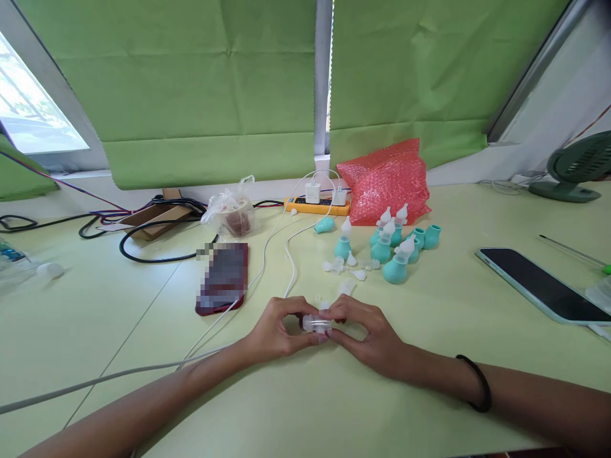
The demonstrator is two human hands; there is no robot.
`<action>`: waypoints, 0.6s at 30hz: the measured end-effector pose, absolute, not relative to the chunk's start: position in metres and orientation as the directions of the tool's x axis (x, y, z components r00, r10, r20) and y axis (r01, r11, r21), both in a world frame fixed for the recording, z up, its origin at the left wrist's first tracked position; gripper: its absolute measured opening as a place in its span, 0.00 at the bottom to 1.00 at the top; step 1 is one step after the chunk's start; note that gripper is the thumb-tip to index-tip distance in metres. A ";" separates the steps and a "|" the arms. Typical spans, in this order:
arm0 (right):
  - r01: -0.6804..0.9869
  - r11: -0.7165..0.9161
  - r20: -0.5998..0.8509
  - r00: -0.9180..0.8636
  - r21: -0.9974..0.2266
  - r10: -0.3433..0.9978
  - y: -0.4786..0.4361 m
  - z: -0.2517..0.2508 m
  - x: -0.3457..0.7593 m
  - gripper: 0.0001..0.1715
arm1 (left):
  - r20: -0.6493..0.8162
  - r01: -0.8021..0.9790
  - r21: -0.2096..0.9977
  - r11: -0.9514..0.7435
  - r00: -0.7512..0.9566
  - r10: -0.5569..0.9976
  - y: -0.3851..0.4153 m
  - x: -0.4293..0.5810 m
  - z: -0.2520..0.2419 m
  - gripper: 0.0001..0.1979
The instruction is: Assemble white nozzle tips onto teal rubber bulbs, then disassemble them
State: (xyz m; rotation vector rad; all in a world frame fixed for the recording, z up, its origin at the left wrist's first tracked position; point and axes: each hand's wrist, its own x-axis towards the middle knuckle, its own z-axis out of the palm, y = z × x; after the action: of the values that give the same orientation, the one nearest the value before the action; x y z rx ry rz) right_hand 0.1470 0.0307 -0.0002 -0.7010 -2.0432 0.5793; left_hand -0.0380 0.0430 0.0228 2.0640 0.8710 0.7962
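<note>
Head view: front-left of the power strip [298,207], a phone [224,275] is laid; before the strip, a clear piece [316,323] is pinched by left hand [282,327] and right hand [375,332]; front-right of the strip, teal bulbs [395,272] are clustered.

No readable text, no legible labels, brands, numbers or signs

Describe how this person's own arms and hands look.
The left hand and right hand are ungloved, and no sleeves show. A thin black band circles the right forearm; the left forearm shows nothing worn.
</note>
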 end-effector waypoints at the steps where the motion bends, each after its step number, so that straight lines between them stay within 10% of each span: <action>1: 0.260 0.724 0.577 -0.460 -0.640 0.675 0.030 0.000 0.147 0.12 | 0.256 0.309 0.814 -0.492 0.569 0.782 0.043 -0.038 0.022 0.13; 18: 0.326 0.735 0.562 -0.484 -0.595 0.670 0.030 0.003 0.145 0.13 | 0.202 0.339 0.825 -0.452 0.570 0.796 0.043 -0.037 0.025 0.11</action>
State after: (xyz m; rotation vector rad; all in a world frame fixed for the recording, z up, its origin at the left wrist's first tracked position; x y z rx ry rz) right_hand 0.1449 0.0298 0.0032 -0.7505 -2.1032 0.5268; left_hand -0.0375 0.0434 0.0254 2.0352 0.9061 0.7578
